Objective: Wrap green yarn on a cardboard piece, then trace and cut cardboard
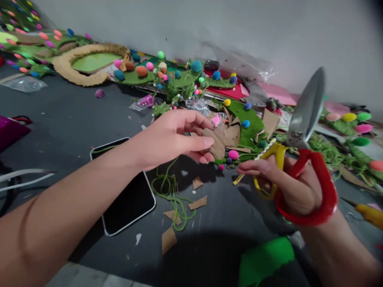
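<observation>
My left hand (pixel 176 137) reaches across the middle of the view and pinches a brown cardboard cutout (pixel 220 140) between thumb and fingers. My right hand (pixel 287 187) holds scissors (pixel 302 159) with a red and a yellow handle loop; fingers pass through the loops and the steel blades point up and away. A thin striped stick (pixel 257 159) lies by the right fingertips. The cutout hangs just left of the scissors, apart from the blades.
A phone (pixel 125 191) lies face up on the dark floor under my left forearm. Green string (pixel 170 195) and cardboard scraps (pixel 185 215) lie beside it. Green felt pieces with coloured pom-poms (pixel 167 75) crowd the wall. A green felt piece (pixel 263 259) sits near the bottom.
</observation>
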### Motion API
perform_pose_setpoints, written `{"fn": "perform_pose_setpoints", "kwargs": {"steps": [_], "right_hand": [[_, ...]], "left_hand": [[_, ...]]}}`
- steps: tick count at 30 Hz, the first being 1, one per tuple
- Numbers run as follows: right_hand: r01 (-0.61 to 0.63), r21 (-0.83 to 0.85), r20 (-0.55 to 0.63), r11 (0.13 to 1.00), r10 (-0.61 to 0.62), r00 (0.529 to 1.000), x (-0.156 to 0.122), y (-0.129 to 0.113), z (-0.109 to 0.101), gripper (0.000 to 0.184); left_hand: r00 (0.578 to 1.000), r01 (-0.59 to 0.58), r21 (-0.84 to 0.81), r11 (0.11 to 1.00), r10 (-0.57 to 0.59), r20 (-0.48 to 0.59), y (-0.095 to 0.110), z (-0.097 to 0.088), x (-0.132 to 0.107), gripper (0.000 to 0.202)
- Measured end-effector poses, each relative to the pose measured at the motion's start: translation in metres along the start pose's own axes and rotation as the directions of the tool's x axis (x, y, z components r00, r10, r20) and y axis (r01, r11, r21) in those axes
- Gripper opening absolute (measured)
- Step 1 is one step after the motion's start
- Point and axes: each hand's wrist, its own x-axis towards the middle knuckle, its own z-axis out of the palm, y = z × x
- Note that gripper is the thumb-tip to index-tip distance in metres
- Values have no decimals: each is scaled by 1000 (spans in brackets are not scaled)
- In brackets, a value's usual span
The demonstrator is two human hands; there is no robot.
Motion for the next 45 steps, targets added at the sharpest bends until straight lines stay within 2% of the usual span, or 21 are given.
{"fn": "perform_pose_setpoints", "kwargs": {"steps": [1, 4, 9, 13, 18, 24, 28, 33, 40, 45], "right_hand": [[13, 100, -11, 995, -12, 1000, -3, -7, 7, 48], [49, 226, -8, 973, -49, 999, -13, -24, 26, 45], [49, 280, -119, 959, -16, 993, -18, -29, 39, 39], [12, 343, -108, 939, 26, 994, -14, -19, 39, 41], [43, 251, -82, 967, -23, 996, -10, -9, 36, 39], [51, 321, -138, 946, -7, 990, -12, -17, 39, 37], [42, 338, -126, 940, 1, 992, -13, -19, 38, 42], [-8, 412, -87, 911, 48, 995, -11, -12, 35, 43], [-28, 499, -16, 866, 41, 999, -9, 3, 36, 42], [-32, 620, -58, 784, 87, 995, -12, -2, 44, 41]], "left_hand": [[1000, 12, -5, 1000, -11, 21, 1, 4, -2, 18], [995, 48, -25, 999, -45, 87, 0, 13, -6, 20], [989, 82, -51, 995, -75, 130, -4, 15, -6, 22], [988, 87, -70, 994, -77, 136, -7, 14, -6, 22], [990, 82, -60, 995, -75, 122, -9, 14, -6, 22], [989, 50, -24, 998, -46, 138, -11, 15, -7, 19], [993, 54, -4, 999, -53, 107, -9, 18, -11, 22], [996, 44, 36, 998, -47, 77, -7, 21, -13, 20], [990, 18, 18, 1000, -20, 139, -16, 20, -11, 20], [992, -13, 1, 1000, 13, 126, -17, 22, -9, 23]]}}
